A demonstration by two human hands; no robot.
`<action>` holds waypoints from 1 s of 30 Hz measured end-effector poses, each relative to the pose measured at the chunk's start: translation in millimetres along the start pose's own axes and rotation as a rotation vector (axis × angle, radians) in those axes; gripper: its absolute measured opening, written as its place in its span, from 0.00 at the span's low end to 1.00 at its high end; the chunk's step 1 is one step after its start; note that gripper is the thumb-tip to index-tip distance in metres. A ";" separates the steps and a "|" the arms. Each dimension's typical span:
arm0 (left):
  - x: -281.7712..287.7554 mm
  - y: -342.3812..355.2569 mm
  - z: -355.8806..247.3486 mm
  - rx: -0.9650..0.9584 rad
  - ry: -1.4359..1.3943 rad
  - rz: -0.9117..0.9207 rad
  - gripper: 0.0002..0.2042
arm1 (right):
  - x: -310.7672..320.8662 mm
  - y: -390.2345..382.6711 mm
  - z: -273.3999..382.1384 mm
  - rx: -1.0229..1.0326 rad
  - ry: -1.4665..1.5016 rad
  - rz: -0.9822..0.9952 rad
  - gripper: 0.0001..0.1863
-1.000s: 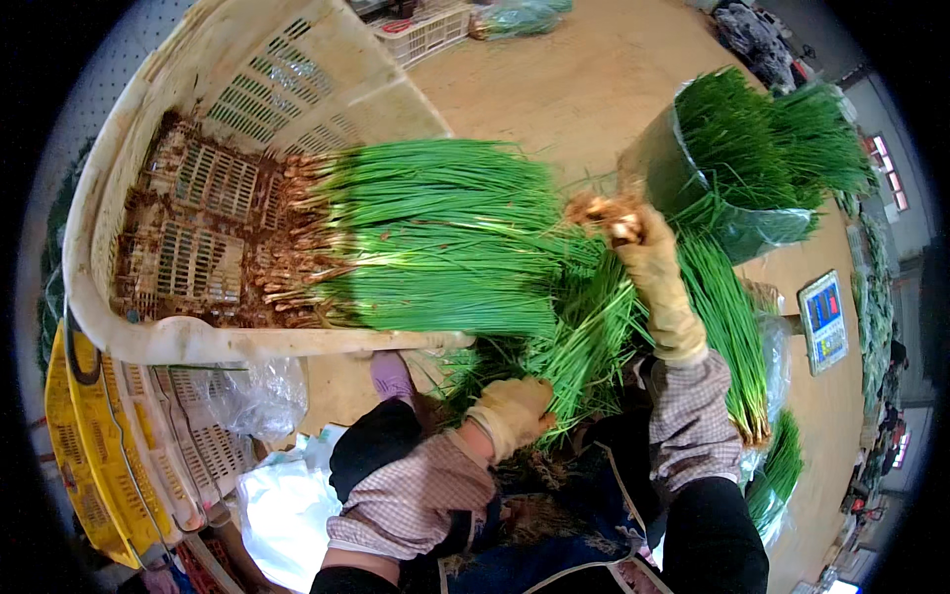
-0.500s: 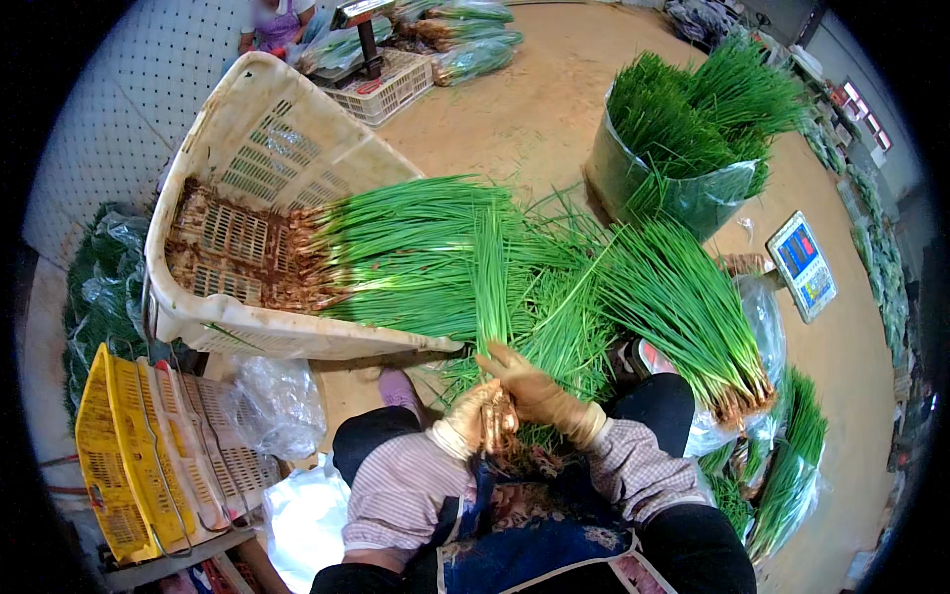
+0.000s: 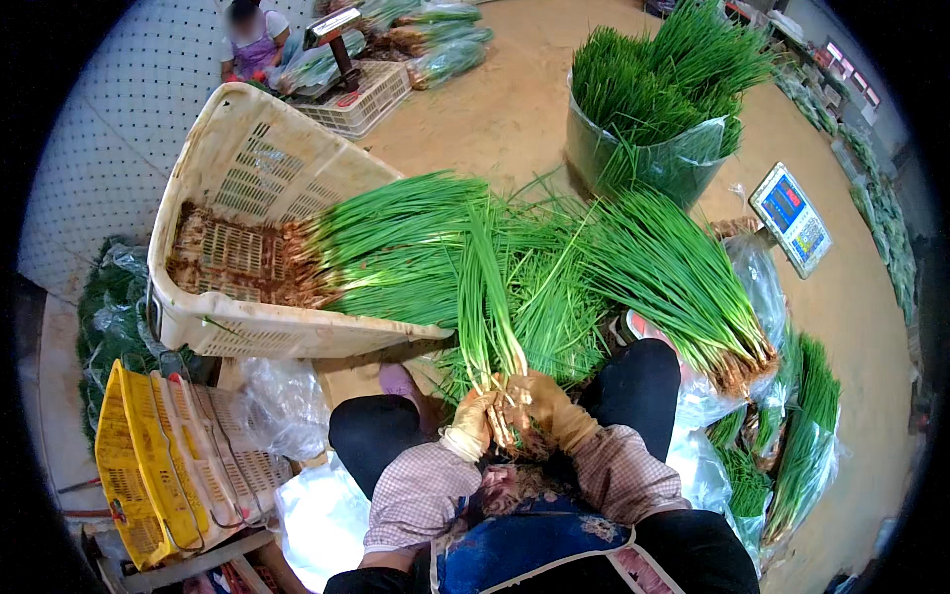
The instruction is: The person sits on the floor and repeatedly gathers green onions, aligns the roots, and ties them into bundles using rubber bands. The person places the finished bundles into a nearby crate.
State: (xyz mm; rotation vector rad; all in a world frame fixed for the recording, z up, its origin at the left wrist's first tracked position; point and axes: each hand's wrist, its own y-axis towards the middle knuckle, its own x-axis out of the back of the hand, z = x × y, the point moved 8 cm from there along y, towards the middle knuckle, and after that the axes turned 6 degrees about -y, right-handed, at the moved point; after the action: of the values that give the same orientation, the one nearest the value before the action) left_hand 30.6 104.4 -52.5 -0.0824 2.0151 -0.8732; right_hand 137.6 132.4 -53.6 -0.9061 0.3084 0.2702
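My left hand (image 3: 472, 424), in a pale glove, is closed round the root end of a small bunch of spring onions (image 3: 480, 327). Right beside it, my right hand (image 3: 552, 408), in a tan glove, grips stalks of the same bunch near the brown roots. The stems fan apart a little above my hands, green tips pointing away from me. Beyond lies a heap of loose green leaves (image 3: 549, 297). Left of it, more spring onions (image 3: 396, 247) lie with their roots inside a dirty white crate (image 3: 297, 337). A large bunch (image 3: 683, 287) rests on the right, roots toward me.
A clear-bagged tub of greens (image 3: 643, 163) and a scale display (image 3: 792, 218) stand at the right. Yellow and beige crates (image 3: 148, 465) and plastic bags (image 3: 282, 401) are at my left. Bagged onions (image 3: 802, 455) lie at lower right. Another person (image 3: 255, 45) sits at the far left.
The bunch in my hands has spread into two parts at the stems. My right hand has moved down and right, from over the stems to the root end. The view has shifted slightly.
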 end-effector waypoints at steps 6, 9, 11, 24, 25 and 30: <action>5.9 -1.0 2.1 0.056 -0.170 -0.021 0.11 | 2.3 -12.9 24.3 0.307 0.114 -0.080 0.18; 2.7 -0.3 2.8 0.084 0.037 0.197 0.09 | -12.7 -18.6 27.1 0.461 -0.598 0.025 0.25; 5.3 1.7 9.0 0.041 0.024 0.149 0.10 | -25.2 -25.1 26.8 0.595 -0.560 -0.151 0.27; -21.8 -0.4 6.6 0.124 -0.157 0.178 0.14 | -70.4 -64.8 28.9 1.085 -1.548 -0.414 0.28; -30.0 -11.5 3.8 0.124 -0.141 0.174 0.14 | -92.8 -85.3 29.9 1.149 -1.644 -0.392 0.31; 34.3 18.3 4.9 0.023 -0.106 0.145 0.15 | -82.2 -83.1 37.5 0.685 -1.105 0.047 0.35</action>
State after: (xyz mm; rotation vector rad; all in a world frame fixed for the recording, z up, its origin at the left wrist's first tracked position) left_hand 19.2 102.5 -89.9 0.0300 1.8864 -0.7835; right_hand 96.8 105.4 59.1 0.0085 -0.5844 0.6154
